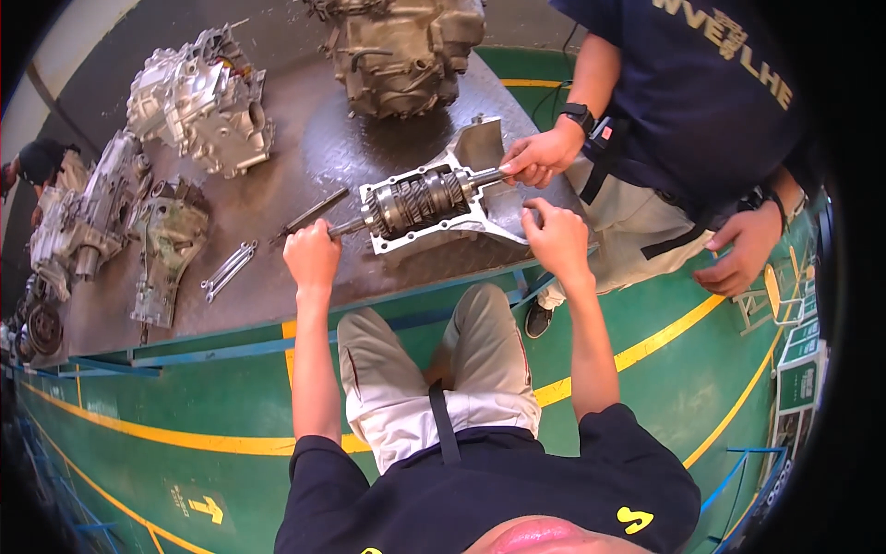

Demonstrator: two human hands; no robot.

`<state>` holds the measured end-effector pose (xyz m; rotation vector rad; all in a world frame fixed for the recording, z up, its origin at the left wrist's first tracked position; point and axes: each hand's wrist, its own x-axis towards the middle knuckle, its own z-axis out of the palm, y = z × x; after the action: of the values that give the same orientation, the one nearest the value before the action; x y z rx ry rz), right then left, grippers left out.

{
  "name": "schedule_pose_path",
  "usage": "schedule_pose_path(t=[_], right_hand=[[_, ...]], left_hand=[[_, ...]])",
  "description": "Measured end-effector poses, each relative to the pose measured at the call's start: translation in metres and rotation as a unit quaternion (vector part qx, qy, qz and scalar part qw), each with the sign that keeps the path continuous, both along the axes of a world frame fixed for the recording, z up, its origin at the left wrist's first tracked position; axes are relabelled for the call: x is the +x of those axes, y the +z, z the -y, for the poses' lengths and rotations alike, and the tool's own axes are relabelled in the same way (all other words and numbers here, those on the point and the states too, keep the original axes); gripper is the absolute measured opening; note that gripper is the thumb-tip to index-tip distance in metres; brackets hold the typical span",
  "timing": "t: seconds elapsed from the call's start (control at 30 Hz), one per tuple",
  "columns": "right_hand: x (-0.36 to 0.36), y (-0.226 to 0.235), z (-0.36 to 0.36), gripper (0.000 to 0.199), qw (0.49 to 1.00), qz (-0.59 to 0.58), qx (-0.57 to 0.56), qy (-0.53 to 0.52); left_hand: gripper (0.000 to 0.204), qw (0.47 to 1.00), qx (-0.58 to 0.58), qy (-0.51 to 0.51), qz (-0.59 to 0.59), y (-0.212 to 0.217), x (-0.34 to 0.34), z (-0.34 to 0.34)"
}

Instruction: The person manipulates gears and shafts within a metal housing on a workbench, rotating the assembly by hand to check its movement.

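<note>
A gear shaft (420,201) with several toothed gears lies lengthwise in an open, pale metal gearbox housing half (392,242) on the workbench. My left hand (312,257) is closed around the thin left end of the shaft. At the flared right end of the housing, my right hand (557,238) has its fingers curled against the rim; part of the grip is hidden. Another person's hand (543,155) holds the shaft's right end from across the bench corner. That person's other hand (743,249) hangs free at the right.
Beside my left hand lie a dark metal rod (317,210) and several wrenches (229,270). A silver gearbox casing (198,102), a brown transmission (401,55) and a dirty housing (169,245) stand on the workbench (286,138). Its blue frame (231,349) runs above my knees.
</note>
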<state>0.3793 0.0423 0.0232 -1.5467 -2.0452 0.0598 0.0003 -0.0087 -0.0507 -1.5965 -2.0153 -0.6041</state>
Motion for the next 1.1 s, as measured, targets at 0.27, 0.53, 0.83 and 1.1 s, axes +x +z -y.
schedule_pose_path(t=[0.27, 0.53, 0.83, 1.1], right_hand=[[-0.001, -0.002, 0.008, 0.025, 1.000, 0.000, -0.012, -0.003], [-0.002, -0.002, 0.006, 0.024, 1.000, 0.004, 0.011, 0.000], [-0.004, 0.004, 0.007, 0.025, 1.000, 0.001, -0.008, -0.006], [-0.002, 0.000, 0.007, 0.026, 1.000, 0.003, -0.001, -0.001]], left_hand=[[0.011, 0.998, -0.050, 0.010, 0.021, 0.007, 0.001, 0.012], [0.015, 1.000, 0.008, -0.019, 0.002, -0.001, -0.002, 0.009], [0.014, 1.000, 0.001, -0.008, 0.005, -0.003, -0.001, 0.007], [0.016, 0.999, 0.035, -0.014, 0.004, 0.002, 0.004, 0.012]])
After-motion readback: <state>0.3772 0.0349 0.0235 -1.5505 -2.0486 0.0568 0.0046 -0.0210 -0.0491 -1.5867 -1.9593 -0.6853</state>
